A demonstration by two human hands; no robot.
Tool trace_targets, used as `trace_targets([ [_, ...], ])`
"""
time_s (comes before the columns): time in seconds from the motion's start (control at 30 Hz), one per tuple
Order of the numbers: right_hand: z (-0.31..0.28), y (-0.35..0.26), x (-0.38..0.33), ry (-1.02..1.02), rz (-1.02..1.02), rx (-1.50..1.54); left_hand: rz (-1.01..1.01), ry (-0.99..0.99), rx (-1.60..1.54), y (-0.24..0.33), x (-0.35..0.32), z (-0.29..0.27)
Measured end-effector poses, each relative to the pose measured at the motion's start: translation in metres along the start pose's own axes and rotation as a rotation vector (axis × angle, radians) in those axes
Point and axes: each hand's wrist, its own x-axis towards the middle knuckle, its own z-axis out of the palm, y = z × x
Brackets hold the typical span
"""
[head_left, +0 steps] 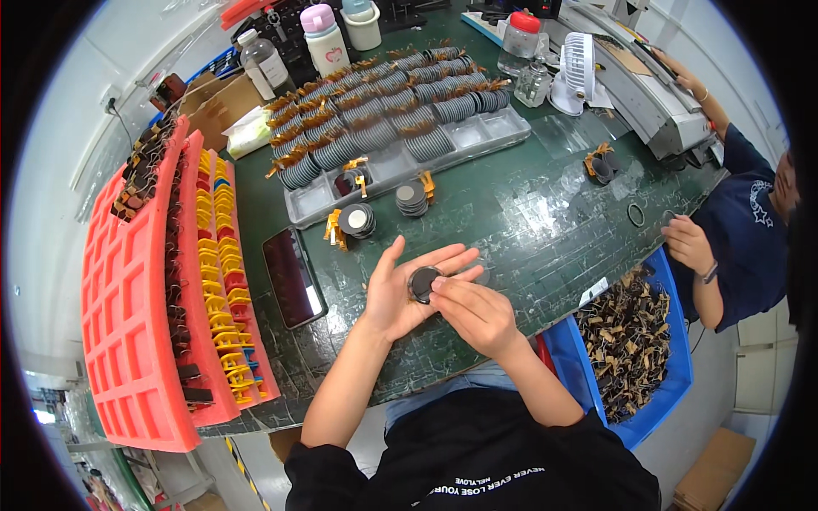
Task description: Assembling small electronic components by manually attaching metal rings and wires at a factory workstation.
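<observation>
My left hand [385,295] is palm up over the bench with its fingers stretched out. A small round black disc with a shiny rim [421,288] lies against its palm. My right hand [480,317] pinches that disc at its right edge between thumb and fingertips. Beyond my hands stand two short stacks of grey round discs with orange ribbon tails, one at the left [358,221] and one beside it [411,199]. Behind them, a clear compartmented tray [317,192] carries long rows of similar discs [372,136].
A dark phone [291,279] lies left, beside upright red foam trays [128,315] with yellow clips. At right are a blue bin [679,375] of small parts, a white fan [578,72], a red-lidded jar [518,47], another disc stack [601,166] and a co-worker's hand [688,245].
</observation>
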Motion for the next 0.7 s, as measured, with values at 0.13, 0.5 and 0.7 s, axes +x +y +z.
trace_targets([
  [0.13,-0.001,0.001,0.001,0.0,0.002,0.007,0.0,-0.008,0.006,0.0,0.001,0.002],
  [0.5,0.006,-0.005,-0.005,0.07,0.044,0.024,0.011,0.041,0.055,-0.004,-0.003,0.004],
  [0.7,0.006,-0.005,-0.005,0.1,0.068,-0.009,0.021,0.039,0.04,-0.008,-0.001,0.006],
])
